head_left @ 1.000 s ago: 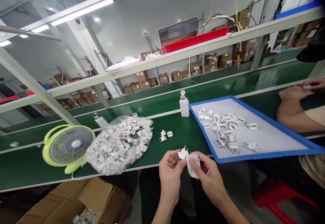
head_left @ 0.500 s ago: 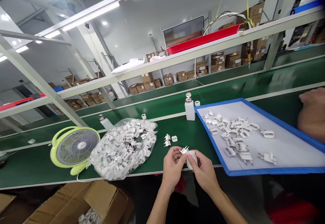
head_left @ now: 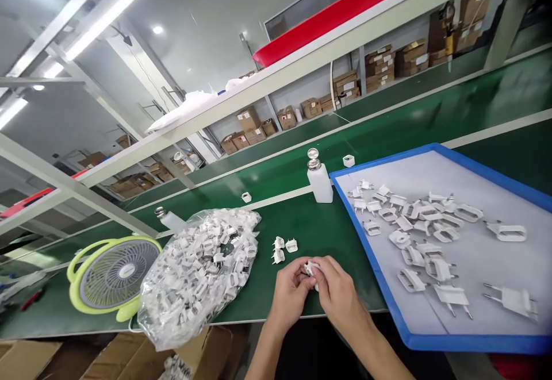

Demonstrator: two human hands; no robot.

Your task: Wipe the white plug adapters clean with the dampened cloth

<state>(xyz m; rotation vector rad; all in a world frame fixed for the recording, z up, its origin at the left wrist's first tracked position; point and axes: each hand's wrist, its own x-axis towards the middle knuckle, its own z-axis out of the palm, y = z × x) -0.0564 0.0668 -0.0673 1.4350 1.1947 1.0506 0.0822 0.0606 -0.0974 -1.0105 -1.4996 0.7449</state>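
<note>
Above the bench's front edge, my left hand (head_left: 290, 291) is closed, holding a small white plug piece (head_left: 310, 267) in its fingertips. My right hand (head_left: 340, 294) presses in from the other side, its fingers curled over the piece. A white folded cloth is in the right hand, now mostly hidden by the fingers. Just beyond my hands lie several loose white plug pieces (head_left: 278, 250). Left of them sits a clear plastic bag (head_left: 190, 288) full of similar pieces. On the right, a blue-rimmed white tray (head_left: 378, 271) carries many plug pieces with metal pins.
A white pump bottle (head_left: 319, 183) stands beside the tray's far left corner. Another bottle (head_left: 171, 220) is behind the bag. At the left stands a green fan (head_left: 125, 276). Cardboard boxes (head_left: 215, 345) are below the bench edge. A shelf rail (head_left: 302, 64) crosses above.
My right hand has closed over the plug piece, covering the cloth that showed before. My view has tilted and shifted. The other person's arm at the right has left the view.
</note>
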